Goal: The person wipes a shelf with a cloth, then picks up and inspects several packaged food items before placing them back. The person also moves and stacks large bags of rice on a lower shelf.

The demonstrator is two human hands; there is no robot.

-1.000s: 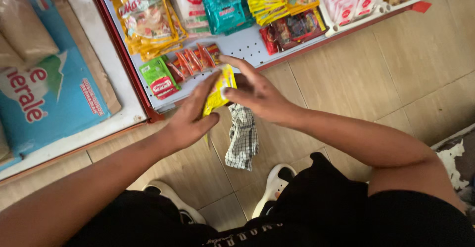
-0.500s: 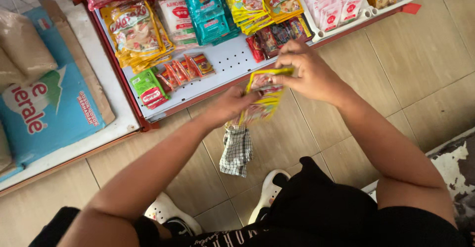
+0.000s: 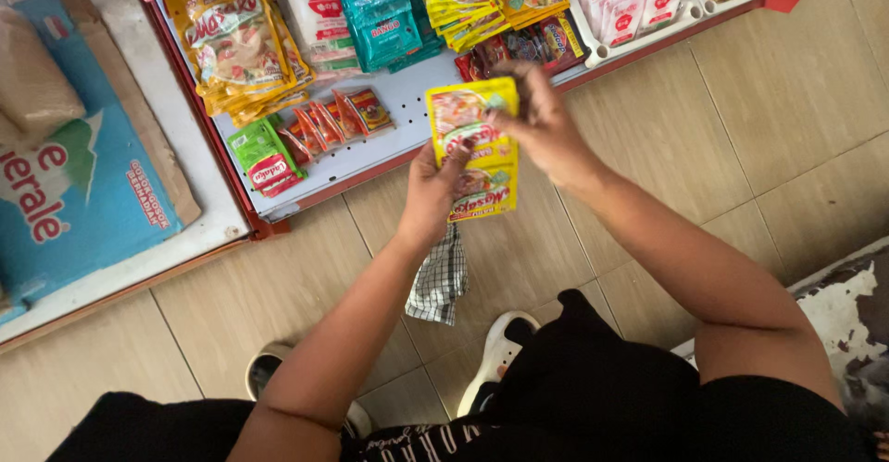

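Both hands pinch the yellow sachets (image 3: 472, 147) over the shelf's front edge (image 3: 370, 168), left hand (image 3: 431, 193) low, right hand (image 3: 542, 124) on top; a loosened grip would probably scatter them onto the floor (image 3: 741, 129).

Two hands, the left hand (image 3: 433, 189) and the right hand (image 3: 544, 124), held one strip of yellow sachets (image 3: 474, 145), two sachets showing. One checked cloth (image 3: 439, 277) hung below. On the far shelf (image 3: 389, 143) lay one green packet (image 3: 265, 155) at left and about four small red sachets (image 3: 333, 119). Two shoes (image 3: 495, 355) showed near.
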